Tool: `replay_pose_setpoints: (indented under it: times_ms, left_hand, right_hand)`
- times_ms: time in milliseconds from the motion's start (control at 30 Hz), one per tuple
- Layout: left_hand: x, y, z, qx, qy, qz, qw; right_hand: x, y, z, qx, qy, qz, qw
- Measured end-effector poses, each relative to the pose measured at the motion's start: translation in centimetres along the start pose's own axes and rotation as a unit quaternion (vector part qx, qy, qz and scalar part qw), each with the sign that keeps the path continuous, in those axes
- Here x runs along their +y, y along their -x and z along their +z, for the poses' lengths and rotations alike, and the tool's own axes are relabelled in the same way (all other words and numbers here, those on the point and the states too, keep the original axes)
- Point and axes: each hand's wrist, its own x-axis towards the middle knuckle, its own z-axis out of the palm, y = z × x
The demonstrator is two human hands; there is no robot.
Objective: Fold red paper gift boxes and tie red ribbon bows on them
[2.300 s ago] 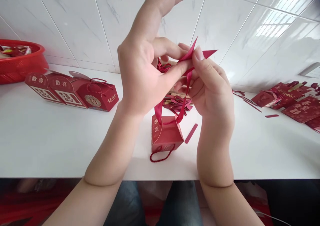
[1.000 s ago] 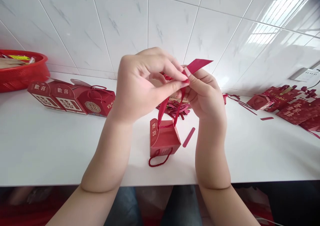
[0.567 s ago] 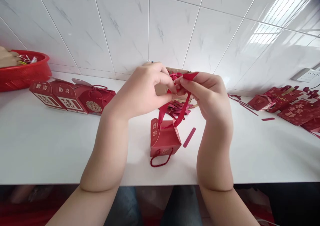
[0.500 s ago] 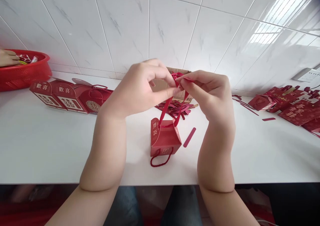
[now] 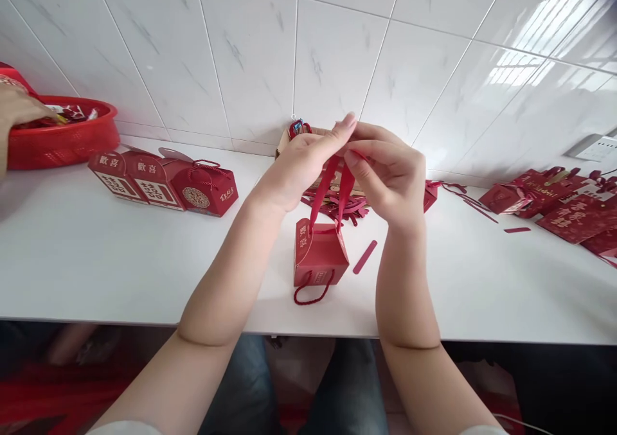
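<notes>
Both hands are raised together above a small red gift box [image 5: 321, 255] standing on the white table. A red ribbon [image 5: 322, 194] runs up from the box in two strands to my fingers. My right hand [image 5: 388, 171] pinches the ribbon's upper end between thumb and fingers. Close against it, my left hand [image 5: 311, 165] has its fingers closed around the ribbon, its thumb pointing up to the right; the fingertips are partly hidden. A twisted red cord handle [image 5: 313, 295] hangs at the box's front. Right of the box lies a dark red strip [image 5: 365, 257].
Red boxes [image 5: 159, 184] stand in a row at left. Behind them, another person's hand [image 5: 24, 107] reaches into a red basket [image 5: 62, 146]. Dark red strips [image 5: 354, 210] and a carton lie behind my hands. More red boxes and bags [image 5: 569, 204] sit at right, against the tiled wall.
My left hand has shifted right and turned, its thumb now pointing upward beside my right hand. The ribbon strands are drawn closer together. The other person's hand has moved at the basket.
</notes>
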Motion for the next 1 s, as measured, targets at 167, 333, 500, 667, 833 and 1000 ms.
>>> replay_pose_setpoints:
  times_ms: [167,333,500,667,833,1000]
  left_hand:
    - [0.4,-0.1,0.6,-0.016,0.221,-0.115,0.968]
    - [0.7,0.2,0.8,0.027,0.223,-0.139,0.965]
    - [-0.1,0.6,1.0,0.067,0.229,-0.134,0.962]
    - [-1.1,1.1,0.8,0.079,0.225,-0.129,0.963]
    - [-1.2,2.1,-0.6,0.097,0.174,-0.136,0.970]
    - [-1.3,3.8,-2.2,0.155,0.121,-0.129,0.972]
  right_hand:
    - [0.2,0.3,-0.7,-0.004,0.012,-0.001,1.000]
    - [0.4,0.8,-0.5,0.003,-0.017,-0.006,1.000]
    - [0.6,1.2,-0.4,-0.015,-0.039,0.020,0.999]
    - [1.4,1.5,-1.1,0.008,-0.048,0.059,0.997]
    - [1.8,2.9,-2.0,0.059,-0.055,0.104,0.991]
    - [1.8,5.5,-2.7,0.091,-0.098,0.180,0.975]
